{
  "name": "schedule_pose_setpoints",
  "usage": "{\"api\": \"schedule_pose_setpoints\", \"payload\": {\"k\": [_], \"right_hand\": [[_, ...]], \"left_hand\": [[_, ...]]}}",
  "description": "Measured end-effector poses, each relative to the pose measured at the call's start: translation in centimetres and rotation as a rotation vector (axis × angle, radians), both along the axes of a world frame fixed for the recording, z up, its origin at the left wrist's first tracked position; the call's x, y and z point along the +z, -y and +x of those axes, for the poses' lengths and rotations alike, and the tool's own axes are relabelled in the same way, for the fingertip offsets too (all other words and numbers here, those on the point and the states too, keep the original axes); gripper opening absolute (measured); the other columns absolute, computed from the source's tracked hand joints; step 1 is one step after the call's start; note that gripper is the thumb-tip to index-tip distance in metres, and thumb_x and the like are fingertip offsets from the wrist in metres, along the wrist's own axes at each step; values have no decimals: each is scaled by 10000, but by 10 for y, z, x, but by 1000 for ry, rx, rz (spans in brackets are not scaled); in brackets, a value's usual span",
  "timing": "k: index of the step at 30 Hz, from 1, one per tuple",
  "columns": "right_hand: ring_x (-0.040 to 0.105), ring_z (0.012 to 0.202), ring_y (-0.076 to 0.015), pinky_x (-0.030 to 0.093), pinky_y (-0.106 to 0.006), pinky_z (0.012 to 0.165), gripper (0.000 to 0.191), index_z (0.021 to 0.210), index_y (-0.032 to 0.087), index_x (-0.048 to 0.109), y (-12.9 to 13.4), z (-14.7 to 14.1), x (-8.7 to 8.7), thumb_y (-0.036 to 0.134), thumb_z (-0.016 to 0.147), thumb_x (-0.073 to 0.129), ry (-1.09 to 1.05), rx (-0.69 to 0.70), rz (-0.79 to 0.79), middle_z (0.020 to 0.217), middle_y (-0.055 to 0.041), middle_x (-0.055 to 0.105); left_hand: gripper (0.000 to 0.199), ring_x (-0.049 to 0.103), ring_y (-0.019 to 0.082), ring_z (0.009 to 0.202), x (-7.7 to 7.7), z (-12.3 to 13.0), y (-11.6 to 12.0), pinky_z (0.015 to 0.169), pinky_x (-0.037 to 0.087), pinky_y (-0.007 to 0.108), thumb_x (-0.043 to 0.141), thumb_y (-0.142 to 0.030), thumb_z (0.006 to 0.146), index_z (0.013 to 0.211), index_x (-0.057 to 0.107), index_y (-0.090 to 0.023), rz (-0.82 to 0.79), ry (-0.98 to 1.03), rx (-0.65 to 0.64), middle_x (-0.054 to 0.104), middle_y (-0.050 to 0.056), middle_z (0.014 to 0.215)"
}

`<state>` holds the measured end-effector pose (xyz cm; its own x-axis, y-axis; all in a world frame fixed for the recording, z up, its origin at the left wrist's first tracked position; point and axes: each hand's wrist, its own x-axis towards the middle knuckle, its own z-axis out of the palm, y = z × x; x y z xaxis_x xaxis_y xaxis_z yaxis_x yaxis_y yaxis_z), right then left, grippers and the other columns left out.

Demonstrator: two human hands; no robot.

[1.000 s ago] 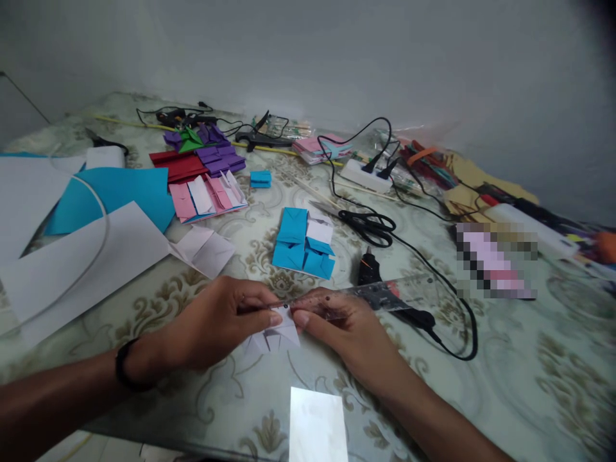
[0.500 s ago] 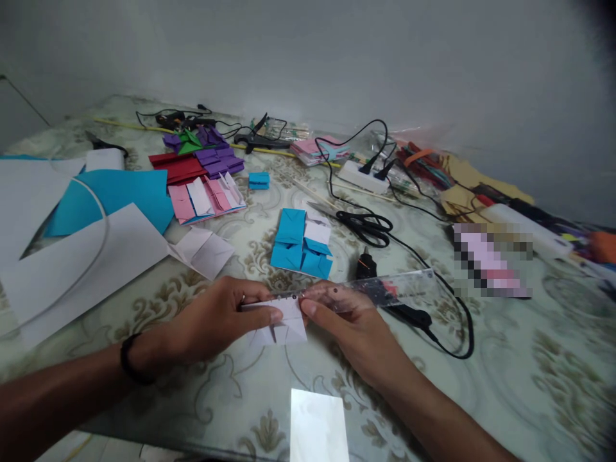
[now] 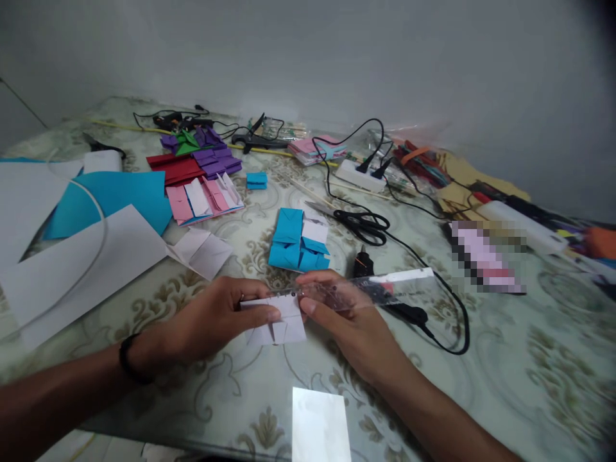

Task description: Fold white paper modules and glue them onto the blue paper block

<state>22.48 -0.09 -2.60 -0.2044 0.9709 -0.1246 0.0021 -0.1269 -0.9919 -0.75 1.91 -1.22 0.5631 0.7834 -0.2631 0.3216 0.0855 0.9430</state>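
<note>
Between my two hands is a small folded white paper (image 3: 283, 324) with creases and flaps. My left hand (image 3: 231, 314) pinches its left side, thumb on top. A clear plastic ruler (image 3: 409, 285) runs along the paper's far edge and out to the right. My right hand (image 3: 341, 314) is closed around the ruler, its thumb at the paper's right corner; some fingers show through the plastic. Just beyond my hands lies a folded blue and white paper piece (image 3: 289, 240). A white paper rectangle (image 3: 320, 423) rests nearer to me.
Black-handled scissors (image 3: 363, 224) and a black glue gun (image 3: 409, 314) with its cord lie right of centre. A white power strip (image 3: 360, 176) sits behind them. Blue sheet (image 3: 115, 199), white sheet (image 3: 91, 273) and folded pink-and-white paper (image 3: 206, 199) spread over the left.
The ruler has tilted a little in my right hand, and light now glints along its far edge. My left hand keeps its pinch on the paper. The view has shifted slightly.
</note>
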Motion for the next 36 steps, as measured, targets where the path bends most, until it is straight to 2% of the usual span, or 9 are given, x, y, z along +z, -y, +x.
{"api": "schedule_pose_setpoints", "payload": {"k": [5, 8, 12, 15, 21, 26, 32, 36], "right_hand": [[667, 784, -180, 527, -312, 733, 252, 1054, 292, 757, -1, 5, -2, 444, 867, 828, -98, 16, -2, 859, 8, 724], [680, 770, -173, 534, -312, 734, 253, 1078, 293, 746, -2, 5, -1, 417, 873, 829, -162, 43, -21, 843, 17, 725], [660, 716, -149, 531, -293, 705, 261, 1050, 284, 721, -3, 4, 0, 382, 849, 856, -203, 35, -42, 833, 31, 701], [647, 696, -158, 527, -304, 689, 304, 1012, 258, 701, -3, 3, 0, 431, 825, 866, -177, 30, -46, 813, 22, 692], [624, 671, -170, 488, -310, 687, 292, 888, 238, 650, -4, 3, -4, 479, 872, 815, -156, 39, -21, 685, 32, 664], [591, 684, -166, 446, -311, 713, 292, 864, 231, 639, -2, 4, -7, 486, 922, 768, -110, 45, -2, 674, 34, 660], [582, 671, -162, 453, -307, 705, 313, 834, 226, 630, -3, 1, -1, 497, 926, 756, -95, 61, -52, 659, 36, 631], [635, 738, -182, 492, -322, 757, 286, 855, 229, 690, -3, -1, 1, 502, 916, 756, -51, 69, -44, 719, 12, 671]], "left_hand": [[272, 549, 136, 786, 10, -2, 1, 675, 421, 223, 606, -374, 1012, 946, 726, -140, -104, 177, -37, 652, 6, 854], [238, 555, 137, 829, 12, -2, 2, 736, 430, 223, 618, -344, 1010, 966, 735, -142, -142, 189, -12, 656, 3, 881], [206, 596, 152, 865, 6, -1, 3, 782, 456, 238, 630, -328, 994, 981, 759, -168, -177, 211, 35, 698, -1, 904], [200, 623, 162, 875, 0, -1, 2, 774, 477, 246, 679, -343, 960, 1040, 780, -190, -174, 250, 51, 738, 15, 961], [263, 654, 209, 983, 2, -1, 2, 849, 510, 286, 638, -360, 986, 1137, 778, -197, -135, 170, 42, 759, 47, 1067], [266, 676, 214, 1028, 7, 1, 3, 872, 516, 285, 640, -346, 981, 1161, 762, -194, -126, 171, 14, 762, 59, 1093], [283, 677, 205, 982, 9, 1, 5, 776, 514, 260, 650, -355, 983, 1190, 730, -179, -169, 205, -6, 761, 81, 1116], [257, 623, 155, 817, 12, 0, 5, 658, 449, 226, 643, -392, 989, 1057, 707, -153, -161, 171, -51, 723, 46, 947]]}}
